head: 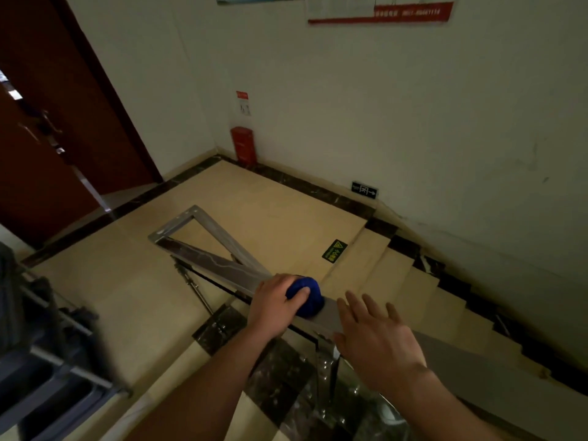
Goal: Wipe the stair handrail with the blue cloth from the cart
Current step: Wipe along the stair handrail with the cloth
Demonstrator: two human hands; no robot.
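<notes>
Blue cloth (307, 294) sits bunched into a ball on top of the flat steel handrail (219, 264); my left hand (273, 308) is curled over it, fingers gripping the wad against the metal. My right hand (378, 338) is just beside the cloth, over the handrail's near stretch, fingers spread wide and holding nothing; I cannot tell whether it touches the rail; the cart (63, 361) stands blurred, well left of the handrail.

A bunched blue cloth (305, 289) is held on the handrail (222, 265) by the left grip (276, 305) at lower centre; the right grip (378, 335) is spread flat just right of it.
</notes>
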